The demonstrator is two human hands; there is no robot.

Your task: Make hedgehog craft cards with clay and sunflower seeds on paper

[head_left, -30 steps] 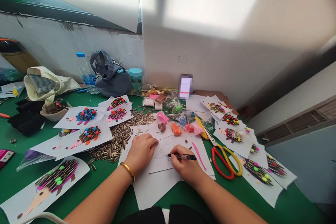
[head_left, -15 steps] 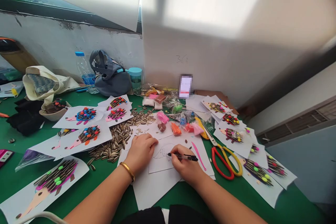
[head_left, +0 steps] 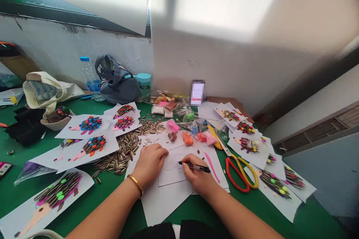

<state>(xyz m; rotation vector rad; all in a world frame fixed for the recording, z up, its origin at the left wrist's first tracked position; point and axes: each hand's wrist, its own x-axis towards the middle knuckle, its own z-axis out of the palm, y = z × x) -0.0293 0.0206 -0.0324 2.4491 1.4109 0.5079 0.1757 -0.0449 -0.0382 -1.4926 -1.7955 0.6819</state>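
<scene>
My right hand (head_left: 198,176) is shut on a black pen (head_left: 195,167), whose tip touches a line sketch of a hedgehog (head_left: 174,165) on white paper (head_left: 174,179). My left hand (head_left: 150,165) rests on the paper's left edge, holding nothing, with a gold bangle (head_left: 135,185) on its wrist. A heap of striped sunflower seeds (head_left: 122,153) lies left of that hand. To the right of my right hand are a pink plastic clay tool (head_left: 211,167) and red-and-yellow-handled scissors (head_left: 241,173).
Several finished hedgehog collages of seeds and coloured clay balls (head_left: 58,194) cover the green table (head_left: 185,213) on both sides. Clay packets (head_left: 187,138) lie behind the paper. At the back stand a water bottle (head_left: 89,76), a grey bag (head_left: 117,86), and a teal-lidded jar (head_left: 144,84) against a wall.
The pen tip has shifted slightly on the sketch. The whole scene has moved a little in view with my head. My left hand stays on the paper.
</scene>
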